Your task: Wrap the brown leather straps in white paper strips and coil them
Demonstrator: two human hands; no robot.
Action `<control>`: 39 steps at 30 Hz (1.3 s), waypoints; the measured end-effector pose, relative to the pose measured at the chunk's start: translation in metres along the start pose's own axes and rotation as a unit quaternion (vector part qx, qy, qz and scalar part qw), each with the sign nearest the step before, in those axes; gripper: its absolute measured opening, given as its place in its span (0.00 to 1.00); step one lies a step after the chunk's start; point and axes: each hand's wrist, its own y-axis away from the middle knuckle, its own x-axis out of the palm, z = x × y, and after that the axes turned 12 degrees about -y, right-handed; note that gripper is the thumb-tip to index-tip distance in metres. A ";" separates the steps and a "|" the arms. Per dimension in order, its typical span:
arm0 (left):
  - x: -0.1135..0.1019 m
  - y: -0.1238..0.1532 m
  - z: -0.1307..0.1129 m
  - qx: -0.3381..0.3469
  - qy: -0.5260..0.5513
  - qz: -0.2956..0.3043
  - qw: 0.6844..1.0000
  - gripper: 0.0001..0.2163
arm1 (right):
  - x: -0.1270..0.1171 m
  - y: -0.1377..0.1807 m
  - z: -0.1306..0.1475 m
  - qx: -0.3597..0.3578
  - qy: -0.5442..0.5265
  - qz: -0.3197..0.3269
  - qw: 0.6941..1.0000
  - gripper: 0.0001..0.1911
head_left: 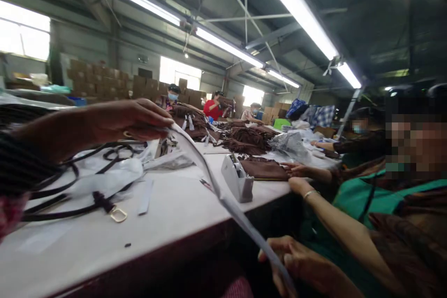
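Note:
A long, narrow white strip (pixel 219 191) runs slanting down from the upper left to the lower right, over the table's front edge. Its upper end is pinched in my left hand (pixel 139 118), raised over the table with the fingers pressed together. Lower down, in front of the table, my right hand (pixel 300 263) has its fingers curled around the strip. Under my left arm lie dark straps (pixel 75 195), one with a gold-coloured buckle (pixel 118 214), beside crumpled white wrapping (pixel 110 178). What material the strip is made of, I cannot tell.
A grey tape dispenser (pixel 237 179) stands near the table edge, beyond the strip. At right, a co-worker in a green apron (pixel 359 195) has hands at a brown fabric piece (pixel 263 169). Brown goods (pixel 247 138) and clear plastic (pixel 291 144) are heaped farther back.

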 end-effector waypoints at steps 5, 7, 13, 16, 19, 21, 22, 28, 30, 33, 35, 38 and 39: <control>0.049 -0.004 -0.017 0.066 -0.251 0.280 0.924 0.09 | 0.048 -0.040 0.046 -0.058 -0.041 0.062 0.996 0.28; 0.064 -0.005 -0.022 0.101 -0.316 0.329 0.884 0.09 | 0.064 -0.054 0.060 -0.101 -0.057 0.055 0.992 0.25; 0.064 0.002 -0.014 0.106 -0.352 0.288 0.884 0.09 | 0.088 -0.072 0.068 -0.168 -0.038 -0.013 0.985 0.25; 0.061 0.002 0.001 0.084 -0.317 0.260 0.908 0.10 | 0.097 -0.077 0.070 -0.199 -0.003 -0.056 0.978 0.26; 0.061 -0.001 0.015 0.084 -0.301 0.286 0.906 0.13 | 0.103 -0.088 0.077 -0.212 0.008 -0.063 0.975 0.27; 0.061 -0.003 0.020 0.090 -0.292 0.304 0.902 0.14 | 0.105 -0.099 0.082 -0.212 0.010 -0.057 0.975 0.27; 0.061 -0.004 0.021 0.093 -0.287 0.305 0.903 0.14 | 0.106 -0.104 0.083 -0.214 0.009 -0.057 0.975 0.26; 0.048 -0.007 0.026 0.085 -0.294 0.319 0.897 0.13 | 0.096 -0.110 0.082 -0.240 0.012 -0.044 0.970 0.24; 0.044 -0.009 0.031 0.070 -0.304 0.338 0.888 0.12 | 0.094 -0.104 0.082 -0.236 0.021 -0.028 0.971 0.24; 0.043 -0.012 0.038 0.057 -0.286 0.354 0.889 0.13 | 0.094 -0.099 0.084 -0.238 0.024 -0.032 0.970 0.24; 0.045 -0.013 0.042 0.062 -0.252 0.356 0.898 0.14 | 0.097 -0.100 0.086 -0.251 0.027 -0.043 0.967 0.24; 0.050 -0.014 0.048 0.080 -0.220 0.360 0.903 0.14 | 0.102 -0.104 0.091 -0.273 0.034 -0.042 0.960 0.24; 0.052 -0.015 0.050 0.085 -0.222 0.356 0.904 0.15 | 0.104 -0.106 0.092 -0.279 0.034 -0.043 0.959 0.24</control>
